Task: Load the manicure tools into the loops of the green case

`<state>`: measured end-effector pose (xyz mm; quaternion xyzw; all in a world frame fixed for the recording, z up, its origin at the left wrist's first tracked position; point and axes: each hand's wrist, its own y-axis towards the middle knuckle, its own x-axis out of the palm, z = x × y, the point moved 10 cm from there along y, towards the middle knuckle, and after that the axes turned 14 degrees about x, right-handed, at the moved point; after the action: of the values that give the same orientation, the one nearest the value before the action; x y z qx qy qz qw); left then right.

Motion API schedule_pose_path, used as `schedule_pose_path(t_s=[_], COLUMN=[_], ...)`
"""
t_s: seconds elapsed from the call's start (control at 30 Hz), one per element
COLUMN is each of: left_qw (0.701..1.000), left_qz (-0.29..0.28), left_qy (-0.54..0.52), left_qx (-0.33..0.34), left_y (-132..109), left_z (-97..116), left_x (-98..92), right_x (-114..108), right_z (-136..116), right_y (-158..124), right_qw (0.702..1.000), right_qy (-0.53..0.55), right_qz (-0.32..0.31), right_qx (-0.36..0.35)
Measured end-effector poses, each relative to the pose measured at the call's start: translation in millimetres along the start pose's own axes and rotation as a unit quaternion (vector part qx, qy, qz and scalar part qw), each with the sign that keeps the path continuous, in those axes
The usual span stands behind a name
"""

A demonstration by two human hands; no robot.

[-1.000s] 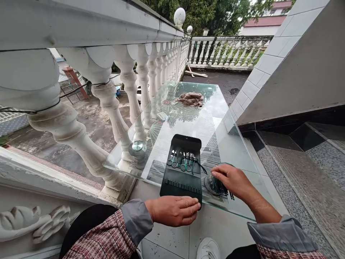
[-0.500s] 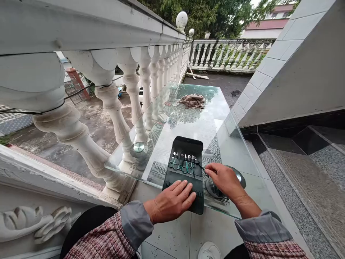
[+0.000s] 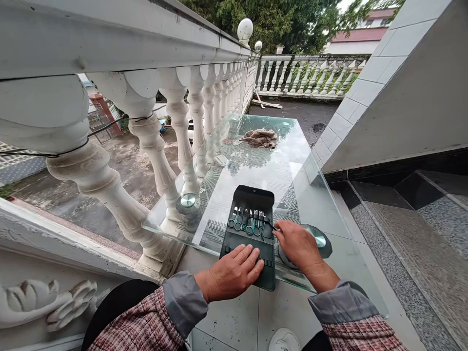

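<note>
A black manicure case [image 3: 248, 239] lies unfolded on the near end of the glass table [image 3: 314, 190]. In its upper half sit small scissors [image 3: 235, 222], a second pair of scissors [image 3: 252, 227] and nail clippers [image 3: 259, 217], with teal handles showing. My left hand [image 3: 232, 273] rests flat on the lower flap, fingers outstretched, covering part of it. At the case's right edge my right hand [image 3: 298, 243] pinches a thin dark tool [image 3: 271, 225], whose tip lies at the row of tools. Its exact kind is too small to make out.
A crumpled brown cloth [image 3: 259, 138] lies farther up the table. White balusters [image 3: 142, 141] run along the left side. On the right are stone steps [image 3: 413, 219] beneath a slanting white wall [image 3: 409, 97]. A white shoe [image 3: 284, 340] shows below the table.
My right hand has shifted slightly left, bringing the thin dark tool closer against the case's row of tools. The left hand stays on the flap.
</note>
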<state>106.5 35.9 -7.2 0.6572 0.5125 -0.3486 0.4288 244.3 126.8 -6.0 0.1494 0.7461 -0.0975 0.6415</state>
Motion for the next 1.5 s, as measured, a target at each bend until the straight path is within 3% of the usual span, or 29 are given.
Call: schedule_pose_path(t_s=[0.57, 0.83, 1.0, 1.13, 1.23, 1.33, 1.5], left_qw=[1.0, 1.0, 0.999, 0.999, 0.999, 0.999, 0.999], left_qz=[0.007, 0.022, 0.025, 0.039, 0.044, 0.04, 0.035], left_qy=[0.013, 0.018, 0.01, 0.008, 0.007, 0.008, 0.011], left_qx=[-0.003, -0.013, -0.016, -0.018, -0.02, -0.018, -0.015], left_y=[2.1, 0.8, 0.3, -0.2, -1.3, -2.0, -1.3], left_z=[-1.3, -2.2, -2.2, -2.9, -3.1, -2.7, -3.4], left_x=[-5.7, -3.5, -1.8, -0.5, 2.9, 5.6, 4.7], right_x=[0.0, -0.3, -2.7, -19.8, -28.9, -28.3, -15.1], right_z=[-2.4, 5.0, 23.5, 77.0, 108.5, 112.8, 104.0], right_y=[2.4, -4.7, -9.2, 9.0, 20.9, 30.6, 45.6], right_qw=[0.999, 0.99, 0.962, 0.936, 0.937, 0.953, 0.972], right_qy=[0.017, 0.076, 0.202, 0.304, 0.277, 0.2, 0.078], right_qz=[-0.036, -0.103, -0.177, -0.097, -0.022, 0.004, -0.01], right_qx=[0.024, 0.05, 0.05, 0.147, 0.212, 0.227, 0.223])
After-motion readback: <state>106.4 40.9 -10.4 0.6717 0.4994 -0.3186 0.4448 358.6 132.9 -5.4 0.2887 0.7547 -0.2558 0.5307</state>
